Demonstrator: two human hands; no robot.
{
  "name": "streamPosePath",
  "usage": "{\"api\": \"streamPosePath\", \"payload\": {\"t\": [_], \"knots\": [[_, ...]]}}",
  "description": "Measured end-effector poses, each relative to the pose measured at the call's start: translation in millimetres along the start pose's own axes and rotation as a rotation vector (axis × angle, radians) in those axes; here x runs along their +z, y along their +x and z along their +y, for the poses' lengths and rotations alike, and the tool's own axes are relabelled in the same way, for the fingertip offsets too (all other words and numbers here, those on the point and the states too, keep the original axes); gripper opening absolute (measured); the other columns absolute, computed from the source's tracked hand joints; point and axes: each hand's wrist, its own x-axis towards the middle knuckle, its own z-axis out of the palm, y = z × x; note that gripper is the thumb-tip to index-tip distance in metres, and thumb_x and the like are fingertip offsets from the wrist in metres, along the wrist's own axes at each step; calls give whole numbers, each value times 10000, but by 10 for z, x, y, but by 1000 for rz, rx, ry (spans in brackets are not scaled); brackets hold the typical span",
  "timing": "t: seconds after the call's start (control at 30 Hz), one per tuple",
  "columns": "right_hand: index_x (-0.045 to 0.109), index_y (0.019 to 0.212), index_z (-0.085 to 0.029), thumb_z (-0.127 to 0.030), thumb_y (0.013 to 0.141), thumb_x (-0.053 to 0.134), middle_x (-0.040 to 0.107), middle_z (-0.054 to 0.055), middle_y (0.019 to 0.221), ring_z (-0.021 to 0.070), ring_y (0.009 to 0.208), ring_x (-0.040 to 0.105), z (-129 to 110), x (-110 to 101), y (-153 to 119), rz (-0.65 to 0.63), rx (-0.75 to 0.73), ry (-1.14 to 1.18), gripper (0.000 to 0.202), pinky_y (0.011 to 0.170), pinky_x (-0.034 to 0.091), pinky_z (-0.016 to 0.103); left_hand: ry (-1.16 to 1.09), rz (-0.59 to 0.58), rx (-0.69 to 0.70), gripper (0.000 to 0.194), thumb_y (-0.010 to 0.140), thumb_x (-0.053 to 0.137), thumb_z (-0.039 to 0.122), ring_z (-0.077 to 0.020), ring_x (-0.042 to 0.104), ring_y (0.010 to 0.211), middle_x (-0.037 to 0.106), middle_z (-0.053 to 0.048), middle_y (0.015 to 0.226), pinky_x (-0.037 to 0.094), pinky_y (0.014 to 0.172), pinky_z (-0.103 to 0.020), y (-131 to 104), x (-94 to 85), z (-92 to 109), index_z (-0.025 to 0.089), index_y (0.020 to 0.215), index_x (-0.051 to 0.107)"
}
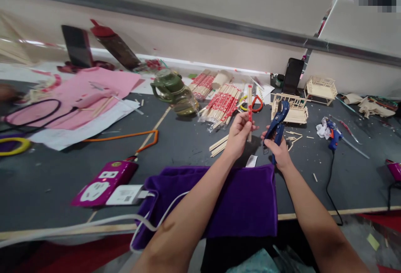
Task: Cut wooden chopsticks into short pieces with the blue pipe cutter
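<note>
My left hand (240,133) pinches a pair of wooden chopsticks (249,102) in a red-printed wrapper, held upright. In my right hand (280,152) is a blue plier-like hand tool (277,127), its head pointing up and away from me; its exact kind is unclear. The two hands are close together but apart. Loose bare sticks (218,145) lie beside my left wrist, and short cut stick pieces (293,136) are scattered right of the tool. Behind the hands lie several wrapped chopsticks (222,104) and scissors (259,103) with red and yellow handles. Two small stick-built furniture models (293,114) stand farther back.
A purple cloth (244,206) lies at the front edge. Left are a purple power strip (103,181) with a white charger (125,195), a green-topped jug (175,91) and a pink glue gun (90,97). A blue glue gun (335,136) trails its cord at right.
</note>
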Motion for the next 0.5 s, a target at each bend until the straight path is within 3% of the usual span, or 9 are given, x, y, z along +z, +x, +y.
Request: {"api": "streamPosePath", "payload": {"t": [0.1, 0.23, 0.5], "knots": [[633, 1160, -229, -391, 701, 781, 715, 34, 1004, 232, 952, 686, -2, 2, 0, 12, 2, -11, 508, 926, 530, 402, 11, 15, 56, 328, 847, 743, 459, -100, 588, 730, 580, 14, 860, 589, 863, -312, -6, 16, 19, 231, 1057, 636], [635, 1152, -235, -367, 704, 774, 711, 24, 998, 218, 941, 681, -11, 20, -9, 6, -1, -34, 488, 931, 525, 392, 22, 34, 68, 333, 832, 755, 495, -116, 622, 740, 625, 0, 842, 574, 877, -320, -16, 31, 40, 215, 973, 644], [620, 1151, -227, -366, 698, 773, 699, 28, 995, 222, 939, 672, -17, 30, -15, -5, 5, -63, 498, 928, 520, 390, 55, 18, 29, 385, 845, 714, 561, -122, 625, 673, 669, -5, 751, 528, 715, -266, -39, 56, 28, 186, 863, 627]]}}
